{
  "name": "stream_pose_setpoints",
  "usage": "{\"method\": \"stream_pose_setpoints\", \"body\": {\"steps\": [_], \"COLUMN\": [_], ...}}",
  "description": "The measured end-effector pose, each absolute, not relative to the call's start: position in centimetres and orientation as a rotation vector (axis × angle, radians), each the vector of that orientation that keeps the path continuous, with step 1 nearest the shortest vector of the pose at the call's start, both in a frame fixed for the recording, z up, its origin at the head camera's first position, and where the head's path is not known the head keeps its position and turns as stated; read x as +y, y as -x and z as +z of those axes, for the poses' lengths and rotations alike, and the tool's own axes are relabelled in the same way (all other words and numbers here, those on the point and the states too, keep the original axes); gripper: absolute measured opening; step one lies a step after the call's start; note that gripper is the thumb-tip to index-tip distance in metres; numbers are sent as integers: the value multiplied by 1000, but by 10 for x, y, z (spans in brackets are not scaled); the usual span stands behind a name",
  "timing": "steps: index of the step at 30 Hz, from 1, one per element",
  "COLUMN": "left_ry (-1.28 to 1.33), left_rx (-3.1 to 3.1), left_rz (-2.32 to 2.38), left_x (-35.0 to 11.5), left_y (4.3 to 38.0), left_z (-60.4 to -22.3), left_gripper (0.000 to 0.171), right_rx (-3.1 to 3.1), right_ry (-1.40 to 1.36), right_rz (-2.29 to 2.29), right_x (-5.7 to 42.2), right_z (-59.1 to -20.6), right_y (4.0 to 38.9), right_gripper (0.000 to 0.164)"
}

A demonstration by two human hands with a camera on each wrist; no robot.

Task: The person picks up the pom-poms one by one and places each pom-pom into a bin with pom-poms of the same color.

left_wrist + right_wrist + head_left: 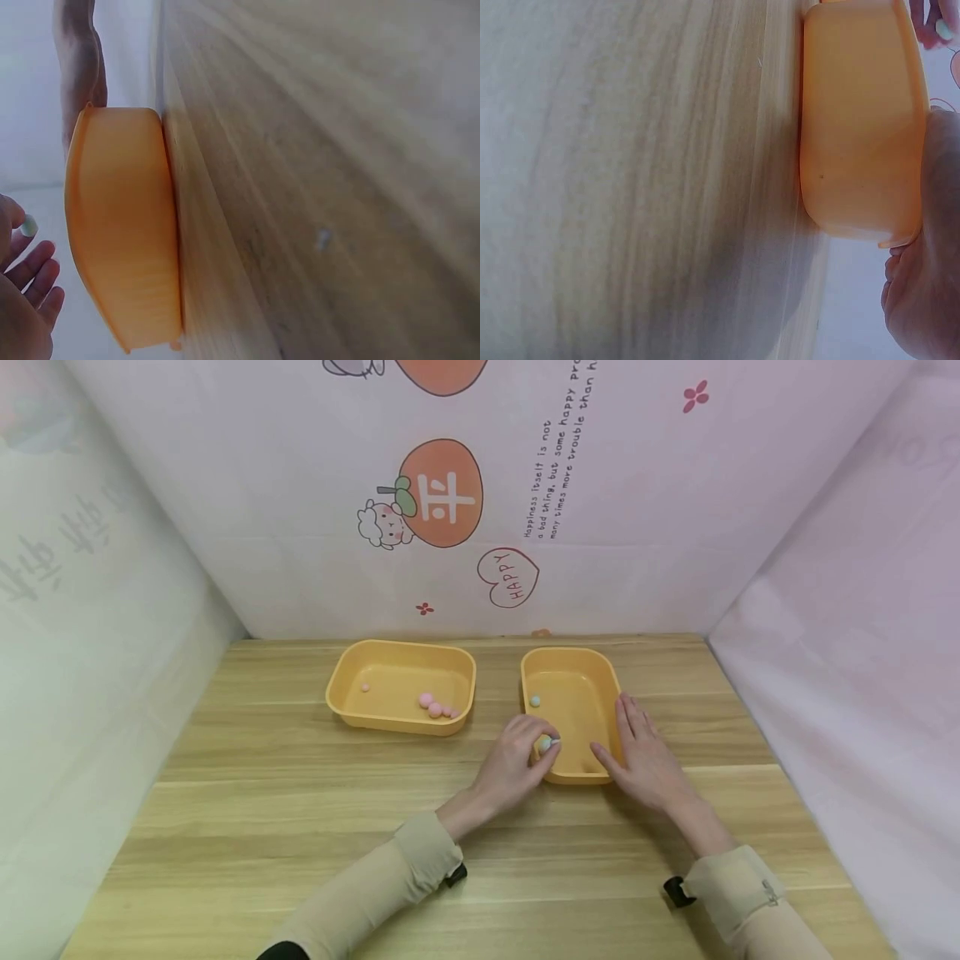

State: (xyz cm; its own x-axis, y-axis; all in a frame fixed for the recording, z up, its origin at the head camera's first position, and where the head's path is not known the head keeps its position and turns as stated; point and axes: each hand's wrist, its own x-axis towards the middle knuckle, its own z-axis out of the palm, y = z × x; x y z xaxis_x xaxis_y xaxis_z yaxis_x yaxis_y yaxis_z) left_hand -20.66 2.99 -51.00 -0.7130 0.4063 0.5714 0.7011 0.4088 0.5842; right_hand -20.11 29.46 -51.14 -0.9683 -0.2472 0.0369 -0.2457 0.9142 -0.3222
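Note:
Over the near left part of the right-hand yellow tray (577, 778), my left hand (513, 760) pinches a small pale blue-green ball (545, 744) between thumb and fingertips. The left wrist view shows that ball (29, 226) above the tray's rim, the other fingers loosely bent. My right hand (651, 768) rests on the tray's right side, its fingers extended along the outer wall and the thumb reaching over the rim. Another pale blue ball (535, 701) lies inside by the left wall.
A second yellow tray (390, 724) stands to the left, holding several pink balls (435, 710) near its right end and a small pink ball (365, 687) on its left. Both trays sit on a wooden table (300, 827) enclosed by printed white cloth (622, 485) at back and sides.

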Motion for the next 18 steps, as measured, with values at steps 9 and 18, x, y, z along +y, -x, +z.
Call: {"method": "stream_pose_setpoints", "body": {"steps": [9,18], "left_ry": [940,898], "left_rx": [-2331,-2399], "left_rz": [-1234,-1297], "left_x": [41,44], "left_y": [225,237], "left_z": [-508,-508], "left_gripper": [7,9], "right_rx": [3071,3077], "right_ry": [405,397], "right_rz": [-521,-520], "right_x": [295,295], "right_z": [-512,-512], "right_y": [201,201], "right_gripper": [96,96]}}
